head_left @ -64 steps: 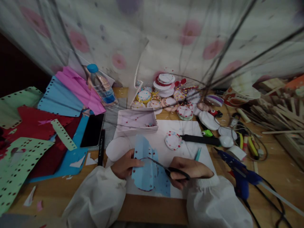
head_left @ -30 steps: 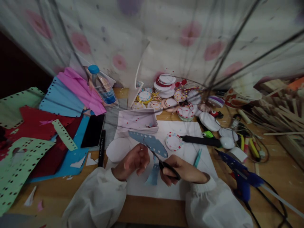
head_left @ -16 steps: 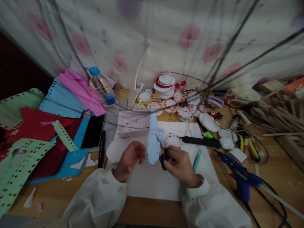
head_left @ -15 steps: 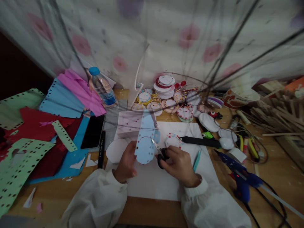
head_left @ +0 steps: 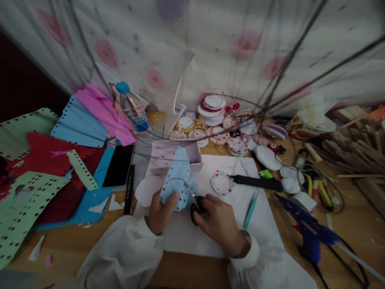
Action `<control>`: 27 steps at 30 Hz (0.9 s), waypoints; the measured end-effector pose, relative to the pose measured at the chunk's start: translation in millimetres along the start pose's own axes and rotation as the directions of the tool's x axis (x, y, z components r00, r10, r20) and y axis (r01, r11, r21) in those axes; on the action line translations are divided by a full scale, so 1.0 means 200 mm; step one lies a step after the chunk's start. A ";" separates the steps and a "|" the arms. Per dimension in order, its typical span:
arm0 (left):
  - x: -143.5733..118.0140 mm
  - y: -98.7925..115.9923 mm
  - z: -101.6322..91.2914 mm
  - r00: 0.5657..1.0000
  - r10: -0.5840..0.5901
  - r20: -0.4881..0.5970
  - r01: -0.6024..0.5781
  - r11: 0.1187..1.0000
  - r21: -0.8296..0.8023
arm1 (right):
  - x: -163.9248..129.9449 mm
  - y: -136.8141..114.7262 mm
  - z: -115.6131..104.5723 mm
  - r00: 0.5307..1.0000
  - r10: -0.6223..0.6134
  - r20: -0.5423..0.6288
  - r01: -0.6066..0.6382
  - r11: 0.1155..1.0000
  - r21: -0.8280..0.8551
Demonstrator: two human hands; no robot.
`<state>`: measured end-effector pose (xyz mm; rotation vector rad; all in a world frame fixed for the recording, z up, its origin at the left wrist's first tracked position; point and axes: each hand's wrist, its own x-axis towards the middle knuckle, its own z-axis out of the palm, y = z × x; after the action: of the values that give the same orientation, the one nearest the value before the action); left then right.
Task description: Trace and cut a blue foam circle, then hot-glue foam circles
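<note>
Blue paper [head_left: 175, 185], thin and dotted along a drawn curve, is pinched upright in the left hand [head_left: 159, 208] just above the white sheet [head_left: 240, 224] that covers the near middle of the tabletop [head_left: 355, 224]; the fingers are closed on its lower edge, thumb in front. At three o'clock of it the right hand [head_left: 217, 220] is wrapped through the black loops of the scissors [head_left: 192, 198], whose blades point up toward eleven o'clock and meet the paper's right edge; I cannot tell whether the blades are parted or closed. Paper like this looks light and floppy, easy to crease or tear, so to my eye it wants holding close to the cut line, where it stays taut, rather than by the far tip that droops. Just behind it, at twelve o'clock, stands a shallow white box [head_left: 174, 154], near enough that the paper's top overlaps it in view. At two o'clock lie a small decorated disc [head_left: 221, 182] and a black-handled tool [head_left: 255, 182], with a teal pen [head_left: 250, 204] nearer the right wrist. Farther back is a crowd of round decorated pieces [head_left: 216, 124]. At ten o'clock sit a phone [head_left: 118, 164], a black marker [head_left: 128, 188], a water bottle [head_left: 132, 106] and a heap of punched coloured sheets [head_left: 45, 160]. A blue glue gun [head_left: 303, 224] lies at four o'clock, its cord trailing off, well apart from the cutting
</note>
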<state>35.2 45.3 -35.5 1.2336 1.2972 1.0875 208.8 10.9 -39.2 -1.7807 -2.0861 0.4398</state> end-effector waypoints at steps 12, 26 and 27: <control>0.02 0.04 0.02 0.980 -0.190 0.059 0.193 0.979 -0.061 | 0.07 0.09 -0.12 0.887 -0.174 0.427 -0.048 0.887 0.460; 0.02 -0.05 -0.04 0.905 -0.301 0.301 0.337 0.939 -0.072 | 0.08 0.15 -0.13 0.748 -0.431 0.505 -0.252 0.519 0.817; 0.03 -0.04 -0.04 0.904 -0.306 0.300 0.339 0.939 -0.064 | 0.08 0.15 -0.13 0.748 -0.427 0.508 -0.252 0.525 0.813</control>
<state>26.5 49.9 -44.0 1.0021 1.1479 0.7045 244.9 31.0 -28.2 -0.8999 -1.7145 1.9382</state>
